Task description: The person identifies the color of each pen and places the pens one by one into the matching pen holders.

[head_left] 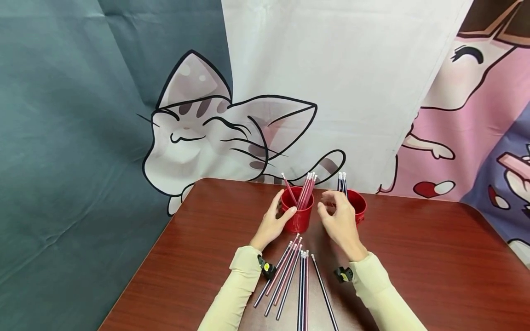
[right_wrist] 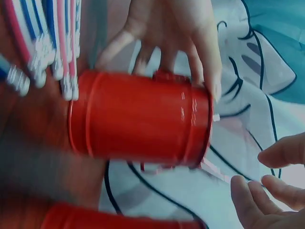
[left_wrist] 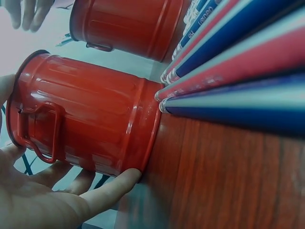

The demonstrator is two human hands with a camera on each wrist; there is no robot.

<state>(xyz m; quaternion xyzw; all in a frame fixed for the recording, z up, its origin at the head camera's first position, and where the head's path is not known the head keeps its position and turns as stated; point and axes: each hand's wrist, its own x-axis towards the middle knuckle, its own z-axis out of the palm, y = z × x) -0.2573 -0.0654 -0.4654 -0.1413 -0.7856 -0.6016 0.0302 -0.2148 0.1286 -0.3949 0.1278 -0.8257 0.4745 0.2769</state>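
My left hand (head_left: 271,225) holds the left red bucket (head_left: 296,220), fingers along its side and thumb at the rim. Inside it stand several pink pencils (head_left: 307,191), one leaning left. Between the two buckets is my right hand (head_left: 340,223), raised with loosely bent fingers; in the right wrist view these fingers (right_wrist: 245,198) hold nothing. It partly hides the right red bucket (head_left: 358,207), where dark blue pencils (head_left: 342,181) stand up. In the left wrist view, the held bucket (left_wrist: 90,114) shows a wire handle on its side.
Several blue and pink pencils (head_left: 283,276) lie loose on the brown table (head_left: 198,257) in front of the buckets, white-tipped ends pointing away from me. One blue pencil (head_left: 324,289) lies apart, to their right. A printed cloth (head_left: 348,69) with a cartoon cat hangs behind the table.
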